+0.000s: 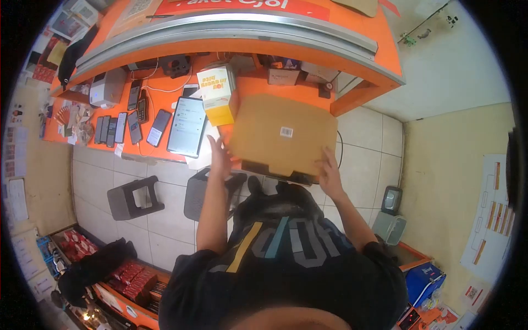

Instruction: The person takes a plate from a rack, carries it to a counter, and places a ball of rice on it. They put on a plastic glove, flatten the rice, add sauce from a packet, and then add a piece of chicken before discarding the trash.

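Observation:
A flat brown cardboard box [280,135] with a small white barcode label [286,132] on top lies in front of me at the desk's front edge. My right hand [329,173] holds it at the near right corner, fingers over the edge. Beside its left edge is my left hand [220,158], fingers stretched and apart, with the fingertips pointing toward the desk. Just behind that hand stands a white and yellow carton [217,96], close to the box's far left corner. A tablet [187,126] with a lit screen lies left of the carton.
Several phones [159,127] and a label printer [106,88] occupy the orange desk [148,149] on the left. An orange shelf with a metal rail [231,27] spans above. Grey stools [135,198] stand on the tiled floor. Behind me are bins of red packets [132,279].

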Motion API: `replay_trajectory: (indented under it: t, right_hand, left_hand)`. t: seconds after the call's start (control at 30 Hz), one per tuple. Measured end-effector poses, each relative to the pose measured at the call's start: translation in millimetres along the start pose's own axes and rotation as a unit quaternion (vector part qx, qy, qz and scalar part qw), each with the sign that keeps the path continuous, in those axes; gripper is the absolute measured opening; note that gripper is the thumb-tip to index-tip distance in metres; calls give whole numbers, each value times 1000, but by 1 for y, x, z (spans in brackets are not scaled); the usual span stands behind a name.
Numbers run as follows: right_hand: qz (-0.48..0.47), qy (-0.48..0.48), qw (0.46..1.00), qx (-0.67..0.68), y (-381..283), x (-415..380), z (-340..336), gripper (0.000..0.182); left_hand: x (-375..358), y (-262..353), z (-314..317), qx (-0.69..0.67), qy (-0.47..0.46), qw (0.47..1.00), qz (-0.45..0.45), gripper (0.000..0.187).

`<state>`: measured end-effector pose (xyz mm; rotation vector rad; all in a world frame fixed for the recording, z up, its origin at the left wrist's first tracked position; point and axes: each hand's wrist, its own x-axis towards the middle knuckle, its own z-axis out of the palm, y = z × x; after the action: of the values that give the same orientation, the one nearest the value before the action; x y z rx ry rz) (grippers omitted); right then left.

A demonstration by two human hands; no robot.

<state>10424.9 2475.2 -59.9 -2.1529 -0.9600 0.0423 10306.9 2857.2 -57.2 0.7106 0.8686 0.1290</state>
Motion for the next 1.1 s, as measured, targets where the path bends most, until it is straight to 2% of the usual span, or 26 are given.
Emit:
replay_trajectory:
  t: [0.03,0.13,0.17,0.23,0.3,0.33,0.4,0.47,0.57,0.67,0.77,0.87,0.97,1.07,1.1]
  right_hand:
    - [-11,-36,998,-49,-7,-5,-4,34]
    - [46,-75,994,62,-31,0,-22,47]
    - [63,-56,993,81,-21,-2,-17,52]
    - [94,-16,989,115,7,-4,-2,61]
    - [207,54,950,226,12,-10,15,66]
    - [245,92,923,283,11,2,23,69]
    - [284,102,844,443,-7,12,32,74]
    - [387,52,776,495,-16,11,29,68]
    - [414,11,738,533,-6,-2,24,66]
    - [406,27,740,535,2,-22,18,64]
    - [399,24,739,542,0,-32,0,62]
    - [416,57,714,560,-14,-42,-25,57]
    - [462,67,639,611,-12,-78,-55,60]
    - [458,126,666,576,-39,-102,-93,70]
    - [462,154,674,555,-58,-102,-113,68]
  left_hand:
    - [-3,12,0,3,-35,999,-12,84]
    - [2,39,24,232,-81,969,-29,84]
    - [-2,46,35,337,-121,933,-29,84]
    - [7,25,40,489,-131,862,-35,86]
    - [23,-11,31,544,-134,828,-13,85]
    - [35,-34,16,526,-137,839,35,82]
    - [54,-69,-6,484,-151,850,141,76]
    - [12,-51,26,308,-146,940,11,71]
    - [-16,-31,37,256,-182,945,-94,76]
    - [-23,-35,38,272,-233,931,-64,80]
    - [-19,-55,33,248,-289,925,4,78]
    - [-31,-58,53,230,-296,927,5,84]
    - [-55,-48,81,222,-325,919,-15,88]
    - [-86,-42,106,272,-349,896,-28,86]
    - [-98,-41,117,277,-365,889,-18,85]
